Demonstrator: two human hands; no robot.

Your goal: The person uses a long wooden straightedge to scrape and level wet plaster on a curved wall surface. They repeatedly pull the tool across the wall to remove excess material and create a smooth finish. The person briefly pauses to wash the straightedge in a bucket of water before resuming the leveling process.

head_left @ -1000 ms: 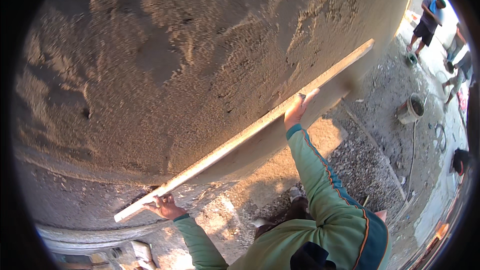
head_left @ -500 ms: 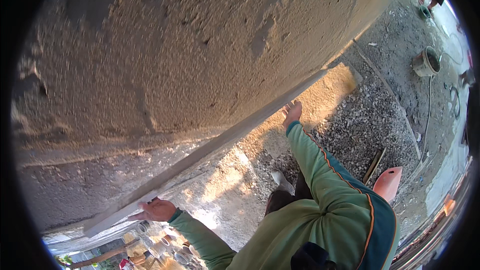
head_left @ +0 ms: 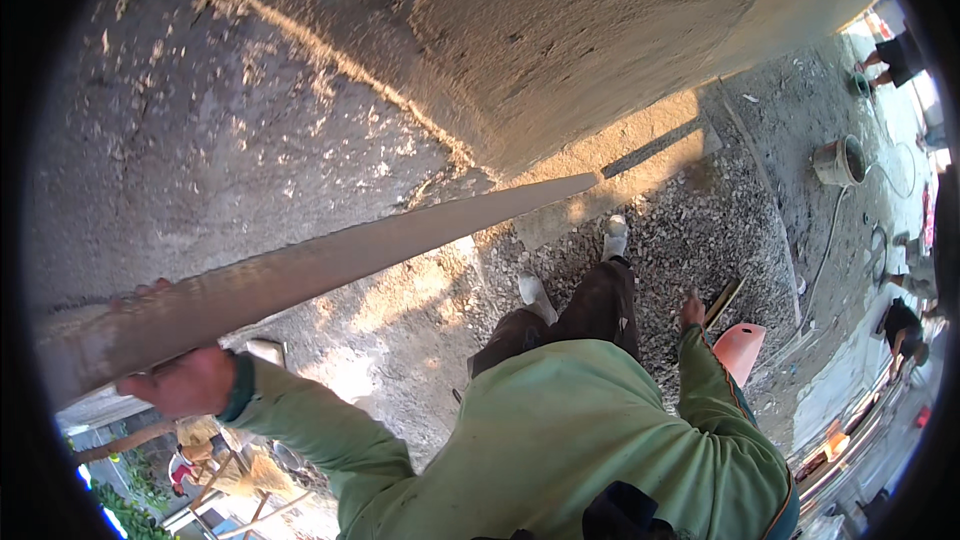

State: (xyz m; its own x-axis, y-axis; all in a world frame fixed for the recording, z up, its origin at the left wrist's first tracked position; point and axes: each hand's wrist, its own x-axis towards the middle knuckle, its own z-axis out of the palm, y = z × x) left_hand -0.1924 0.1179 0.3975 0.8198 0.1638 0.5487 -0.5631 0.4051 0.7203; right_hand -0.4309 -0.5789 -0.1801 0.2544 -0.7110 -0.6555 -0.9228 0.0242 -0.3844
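Grey, rough plaster covers the wall (head_left: 300, 110) up top, and the job in hand looks like levelling it with the long wooden straightedge (head_left: 330, 260), though right now the board seems to be off the surface or just resting low against it, carried one-handed. The left hand (head_left: 185, 380) is wrapped around the near end of the board, fingers curled over the top edge at about 9 o'clock in the view, so that hand is closed on the straightedge. From there the board runs up toward 2 o'clock, its far tip ending just above the person's pale shoes (head_left: 570, 265) on the gravel (head_left: 690, 250). The right hand (head_left: 692, 310) is down at about 3 o'clock, well apart from the board, hanging near an orange plastic thing (head_left: 742, 348) and a dark flat tool (head_left: 722, 302); can't honestly tell if it's holding anything, it's too small and half turned away. My guess is the next move needs that right hand back on the far half of the board, since one hand at the very end won't keep it flat. A bucket (head_left: 838, 160) sits out at 2 o'clock, and other people are working far right.
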